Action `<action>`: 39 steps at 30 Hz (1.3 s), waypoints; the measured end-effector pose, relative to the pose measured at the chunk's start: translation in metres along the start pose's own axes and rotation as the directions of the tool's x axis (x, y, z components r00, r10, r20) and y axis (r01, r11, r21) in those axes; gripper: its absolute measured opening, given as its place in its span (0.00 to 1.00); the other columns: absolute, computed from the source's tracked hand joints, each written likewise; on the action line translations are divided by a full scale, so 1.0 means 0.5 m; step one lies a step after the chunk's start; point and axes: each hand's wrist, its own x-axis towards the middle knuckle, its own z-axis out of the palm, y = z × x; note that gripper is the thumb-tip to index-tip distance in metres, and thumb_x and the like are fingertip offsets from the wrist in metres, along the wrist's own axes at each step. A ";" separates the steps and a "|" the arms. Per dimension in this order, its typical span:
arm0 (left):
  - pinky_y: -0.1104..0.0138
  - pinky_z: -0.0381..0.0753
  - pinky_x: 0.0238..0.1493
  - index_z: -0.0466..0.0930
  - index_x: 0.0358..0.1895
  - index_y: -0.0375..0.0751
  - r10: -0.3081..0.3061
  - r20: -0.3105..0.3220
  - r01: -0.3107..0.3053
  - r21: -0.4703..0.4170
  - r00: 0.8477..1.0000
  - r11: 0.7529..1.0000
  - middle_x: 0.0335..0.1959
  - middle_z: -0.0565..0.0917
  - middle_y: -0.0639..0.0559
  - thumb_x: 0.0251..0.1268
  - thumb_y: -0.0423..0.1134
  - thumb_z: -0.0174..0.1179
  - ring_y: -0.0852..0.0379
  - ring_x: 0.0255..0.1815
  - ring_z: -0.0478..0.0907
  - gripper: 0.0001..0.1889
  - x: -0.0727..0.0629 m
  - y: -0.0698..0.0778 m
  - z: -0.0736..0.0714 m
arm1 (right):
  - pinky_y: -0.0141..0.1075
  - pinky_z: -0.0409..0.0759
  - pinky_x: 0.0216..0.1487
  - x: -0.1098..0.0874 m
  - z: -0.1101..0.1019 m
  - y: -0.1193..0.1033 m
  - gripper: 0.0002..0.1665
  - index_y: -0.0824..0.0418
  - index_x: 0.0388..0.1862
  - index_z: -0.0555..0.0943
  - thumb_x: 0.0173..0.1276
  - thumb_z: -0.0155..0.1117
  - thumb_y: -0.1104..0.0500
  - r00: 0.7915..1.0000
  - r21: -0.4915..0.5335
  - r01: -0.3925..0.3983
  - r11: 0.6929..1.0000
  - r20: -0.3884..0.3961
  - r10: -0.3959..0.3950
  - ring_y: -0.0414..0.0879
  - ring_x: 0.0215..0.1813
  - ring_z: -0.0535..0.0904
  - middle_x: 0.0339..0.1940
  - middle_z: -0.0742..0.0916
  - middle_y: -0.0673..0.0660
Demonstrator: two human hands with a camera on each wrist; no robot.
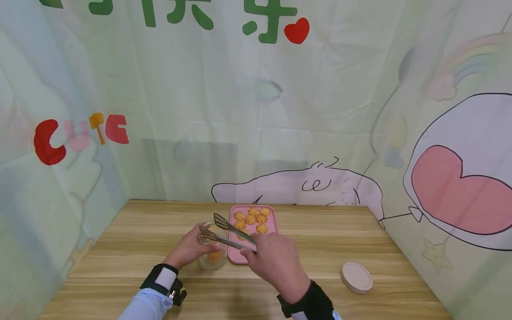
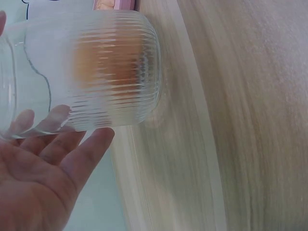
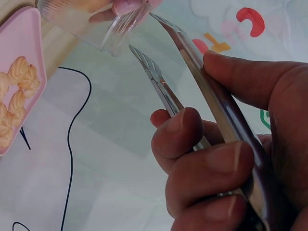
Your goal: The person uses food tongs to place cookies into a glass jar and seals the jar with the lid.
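Observation:
A clear ribbed glass jar (image 1: 209, 265) stands on the table at the left of a pink tray (image 1: 239, 256). My left hand (image 1: 188, 250) grips its upper part from the left, fingers and thumb on opposite sides. An orange-brown cookie (image 2: 113, 62) shows blurred through the jar's lower wall. Metal tongs (image 3: 219, 108) are held in my right hand (image 1: 278, 262), thumb on one arm and fingers curled round the other. Spread apart, the tongs' slotted tips hold nothing and sit close by the jar's mouth. Several swirled cookies (image 1: 262, 219) lie on the tray, mostly toward its far half.
A round pale lid (image 1: 357, 278) lies on the wooden table (image 1: 160, 231) at the right, beyond my right wrist. Printed cloth (image 1: 192, 111) hangs along the table's back and both sides.

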 end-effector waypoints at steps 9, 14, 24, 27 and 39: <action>0.33 0.69 0.70 0.64 0.77 0.42 -0.007 0.010 0.007 0.005 1.000 1.000 0.72 0.74 0.34 0.59 0.50 0.76 0.31 0.74 0.70 0.45 -0.002 0.004 0.001 | 0.34 0.64 0.20 0.001 -0.010 0.011 0.20 0.58 0.41 0.88 0.67 0.72 0.42 0.999 0.017 -0.011 1.000 -0.030 0.011 0.41 0.21 0.70 0.18 0.77 0.47; 0.37 0.74 0.68 0.61 0.79 0.40 -0.027 0.002 0.027 0.024 1.000 0.999 0.70 0.76 0.33 0.58 0.52 0.76 0.31 0.71 0.73 0.48 0.000 0.004 0.003 | 0.34 0.63 0.19 0.005 -0.014 0.030 0.18 0.57 0.37 0.86 0.66 0.73 0.43 0.996 0.023 -0.022 0.999 -0.085 0.024 0.42 0.20 0.70 0.17 0.77 0.48; 0.38 0.75 0.68 0.63 0.77 0.36 -0.030 0.003 0.030 0.013 1.000 0.999 0.69 0.76 0.32 0.57 0.54 0.77 0.32 0.71 0.73 0.49 0.004 0.000 0.003 | 0.35 0.62 0.19 0.017 -0.023 0.071 0.16 0.55 0.29 0.83 0.67 0.72 0.45 0.989 0.045 -0.104 0.994 -0.102 0.108 0.42 0.21 0.70 0.17 0.77 0.48; 0.37 0.74 0.68 0.62 0.77 0.37 -0.036 0.003 0.036 0.016 0.999 0.999 0.69 0.76 0.32 0.56 0.54 0.77 0.32 0.70 0.74 0.50 0.004 0.001 0.003 | 0.35 0.62 0.20 0.024 -0.016 0.086 0.16 0.55 0.30 0.83 0.68 0.72 0.45 0.986 0.063 -0.145 0.987 -0.073 0.149 0.44 0.21 0.70 0.18 0.76 0.49; 0.37 0.74 0.68 0.61 0.78 0.36 -0.038 0.002 0.038 0.010 0.999 0.999 0.69 0.76 0.31 0.57 0.53 0.77 0.31 0.70 0.74 0.50 0.002 0.006 0.003 | 0.36 0.64 0.20 0.032 0.028 0.127 0.21 0.56 0.22 0.79 0.68 0.71 0.45 0.966 0.024 -0.259 0.966 0.028 0.258 0.45 0.21 0.72 0.17 0.76 0.50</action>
